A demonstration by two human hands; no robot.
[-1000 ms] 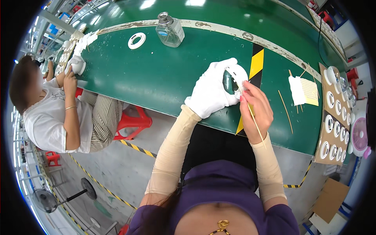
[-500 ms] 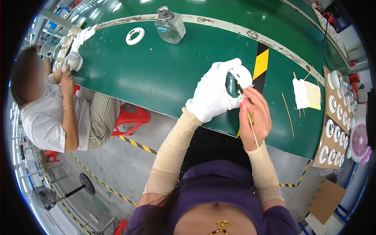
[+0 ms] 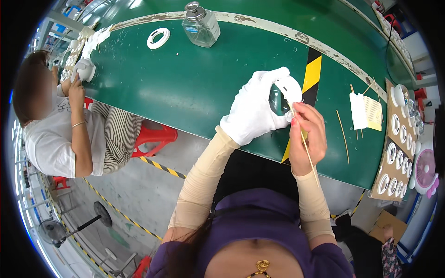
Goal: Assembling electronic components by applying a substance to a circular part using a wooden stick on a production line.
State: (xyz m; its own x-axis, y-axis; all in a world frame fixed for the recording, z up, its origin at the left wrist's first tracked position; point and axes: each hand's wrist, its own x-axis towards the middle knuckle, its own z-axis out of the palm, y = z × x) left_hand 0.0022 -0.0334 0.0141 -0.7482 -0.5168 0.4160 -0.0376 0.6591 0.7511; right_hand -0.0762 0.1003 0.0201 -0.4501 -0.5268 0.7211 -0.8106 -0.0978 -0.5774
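My left hand [image 3: 250,109], in a white glove, grips a white plastic ring [image 3: 293,90] by its edge above the green table; the opening shows dark green through it. Against the ring's near right edge, my bare right hand [image 3: 310,141] pinches a thin wooden stick [image 3: 315,175] between thumb and fingers. The stick's upper end meets the ring, and its lower end passes over my wrist. The fingertips of both hands are close together, and part of the ring is hidden behind the glove.
A white ring [image 3: 151,42] and a clear pump bottle [image 3: 202,34] stand farther off. To the right lie a loose stick [image 3: 343,136], a white cloth [image 3: 358,111], a yellow dotted sheet [image 3: 373,113] and a cardboard tray [image 3: 376,191] of rings. A co-worker [image 3: 60,134] sits left.
My right hand has shifted slightly right and down with the stick, and the ring is tilted a little differently. Another person's dark clothing and hand have come in at lower right.
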